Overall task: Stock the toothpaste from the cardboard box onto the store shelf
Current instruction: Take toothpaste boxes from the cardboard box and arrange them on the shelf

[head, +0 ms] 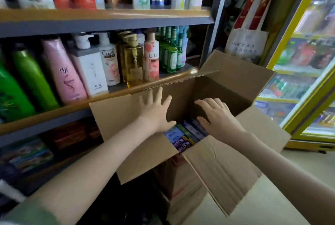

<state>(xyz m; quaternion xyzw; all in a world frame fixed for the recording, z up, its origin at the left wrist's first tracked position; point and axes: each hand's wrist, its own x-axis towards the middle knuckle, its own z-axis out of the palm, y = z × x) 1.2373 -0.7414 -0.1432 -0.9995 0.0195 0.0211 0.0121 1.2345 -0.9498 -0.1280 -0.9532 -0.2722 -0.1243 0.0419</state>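
An open cardboard box [226, 166] stands in front of the store shelf [108, 20], its flaps spread outward. Several toothpaste cartons [183, 136] in blue, green and purple lie inside at the bottom. My left hand [155, 110] reaches over the left flap with fingers spread and straight, holding nothing. My right hand [215, 117] hovers over the box opening above the cartons, fingers loosely bent, holding nothing. A lower shelf level [27, 155] at the left holds more boxed goods, blurred.
Shampoo and body-wash bottles [61, 72] fill the middle and upper shelf levels. A tote bag [246, 41] hangs behind the box. A yellow-framed glass display fridge [304, 72] stands at the right. Pale floor lies at the lower right.
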